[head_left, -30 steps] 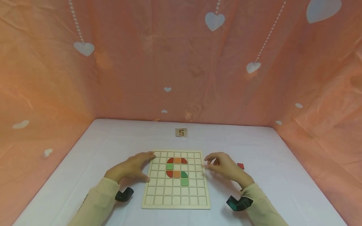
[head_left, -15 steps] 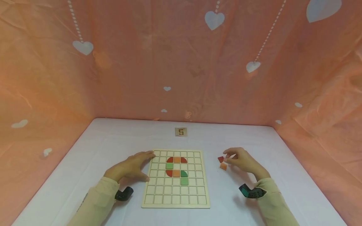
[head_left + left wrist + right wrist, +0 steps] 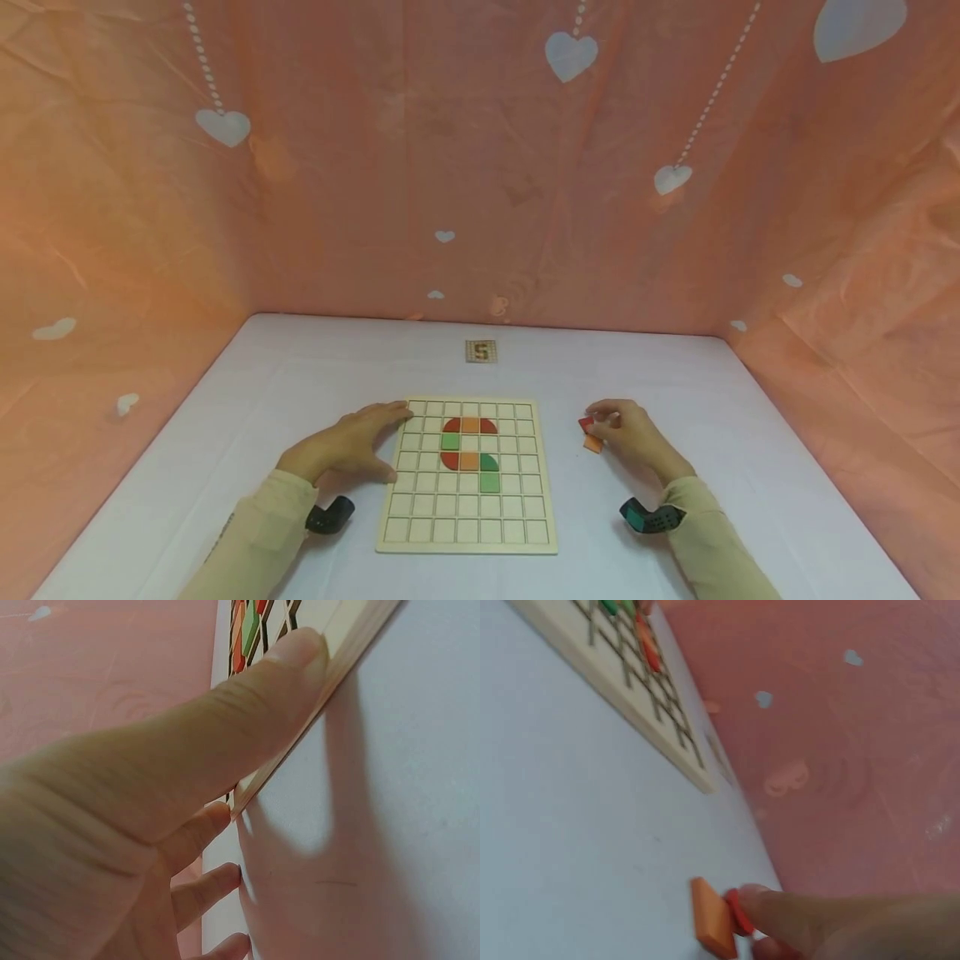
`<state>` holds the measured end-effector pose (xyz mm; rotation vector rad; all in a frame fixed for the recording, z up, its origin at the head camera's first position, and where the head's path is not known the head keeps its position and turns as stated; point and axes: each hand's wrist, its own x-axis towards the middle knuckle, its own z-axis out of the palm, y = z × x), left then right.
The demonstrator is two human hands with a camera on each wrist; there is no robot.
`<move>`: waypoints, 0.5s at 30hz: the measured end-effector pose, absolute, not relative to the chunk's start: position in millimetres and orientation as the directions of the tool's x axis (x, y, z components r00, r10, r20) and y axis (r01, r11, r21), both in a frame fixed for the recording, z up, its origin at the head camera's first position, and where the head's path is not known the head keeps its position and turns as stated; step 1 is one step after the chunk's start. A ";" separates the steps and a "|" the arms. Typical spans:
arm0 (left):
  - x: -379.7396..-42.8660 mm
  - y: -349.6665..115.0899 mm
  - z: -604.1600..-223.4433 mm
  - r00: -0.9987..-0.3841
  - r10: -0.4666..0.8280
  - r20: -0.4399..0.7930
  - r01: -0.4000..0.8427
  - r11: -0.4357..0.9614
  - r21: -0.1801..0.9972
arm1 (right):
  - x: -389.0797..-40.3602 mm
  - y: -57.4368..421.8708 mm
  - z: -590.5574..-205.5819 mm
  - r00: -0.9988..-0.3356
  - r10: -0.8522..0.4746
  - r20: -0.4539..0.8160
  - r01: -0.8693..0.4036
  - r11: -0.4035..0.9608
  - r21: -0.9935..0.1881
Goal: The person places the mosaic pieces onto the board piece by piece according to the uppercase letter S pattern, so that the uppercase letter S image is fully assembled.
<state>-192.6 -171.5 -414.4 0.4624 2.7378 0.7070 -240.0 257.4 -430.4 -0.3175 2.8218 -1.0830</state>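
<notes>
A wooden grid board point(image 3: 435, 530) lies on the table, with red, orange and green tiles set in its upper and middle squares. My left hand point(image 3: 341, 446) rests at the board's left edge, thumb and fingers spread; the left wrist view shows the thumb point(image 3: 277, 690) on the rim. To the board's right, my right hand point(image 3: 633, 437) pinches a small red tile point(image 3: 586, 424) between its fingertips. An orange square tile point(image 3: 592, 444) lies on the table right beside it. In the right wrist view the red tile point(image 3: 739, 911) is partly covered by a finger.
A small card point(image 3: 481, 352) with a figure on a grid lies beyond the board. White cloth covers the table point(image 3: 315, 358). An orange curtain point(image 3: 480, 167) with white hearts encloses the back and sides. A dark wrist device point(image 3: 651, 517) sits at the right wrist.
My right hand moved right from the board's edge, uncovering the red and orange tiles, then came slightly back left onto the red tile. The left hand and board stayed put.
</notes>
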 end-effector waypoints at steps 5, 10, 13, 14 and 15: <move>-192.8 -171.1 -414.4 -0.912 0.366 -0.186 0.229 0.829 0.510 | -238.7 251.6 -435.0 -0.979 -0.200 0.028 -0.169 0.737 -0.655; -192.4 -171.0 -414.4 -0.907 0.379 -0.185 0.243 0.829 0.504 | -238.2 248.1 -436.1 -0.978 -0.203 0.054 -0.188 0.729 -0.658; -192.5 -171.0 -414.0 -0.904 0.387 -0.180 0.253 0.826 0.504 | -238.8 246.0 -436.2 -0.978 -0.203 0.052 -0.186 0.730 -0.657; -192.8 -171.1 -414.2 -0.904 0.388 -0.179 0.254 0.825 0.505 | -239.2 245.7 -436.4 -0.978 -0.202 0.051 -0.185 0.733 -0.654; -192.9 -171.0 -413.9 -0.904 0.388 -0.180 0.252 0.823 0.509 | -239.4 245.3 -436.5 -0.978 -0.201 0.050 -0.185 0.736 -0.651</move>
